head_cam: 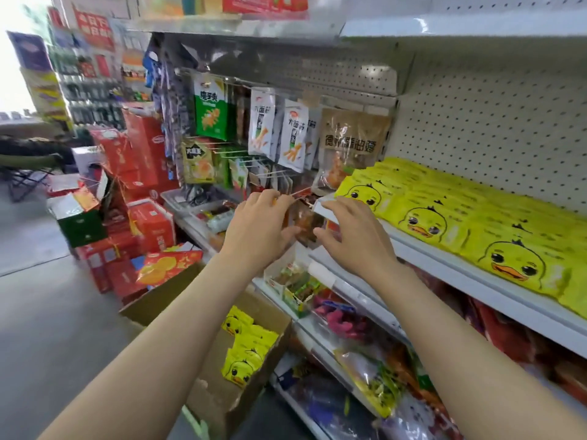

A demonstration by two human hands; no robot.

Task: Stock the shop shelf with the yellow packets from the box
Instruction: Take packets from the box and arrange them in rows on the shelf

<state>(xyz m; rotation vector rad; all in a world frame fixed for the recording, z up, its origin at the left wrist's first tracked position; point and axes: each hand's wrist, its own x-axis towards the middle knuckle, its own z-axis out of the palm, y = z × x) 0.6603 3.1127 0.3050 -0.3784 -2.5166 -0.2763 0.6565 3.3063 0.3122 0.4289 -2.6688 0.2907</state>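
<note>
You had the yellow packets (457, 223) laid in overlapping rows along the white shelf (476, 274), each one bright yellow with a cartoon duck face printed on its front, faces up and tilted toward the aisle, filling the shelf from its left end to the right edge of view. Below, on the floor beside the unit, the brown cardboard box (219, 385) stood open with several more duck packets (246, 350) standing upright inside it

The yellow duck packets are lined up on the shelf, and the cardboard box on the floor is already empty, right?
Not quite. The yellow duck packets are lined up on the shelf, but the head view shows the cardboard box on the floor still holds several.
</note>
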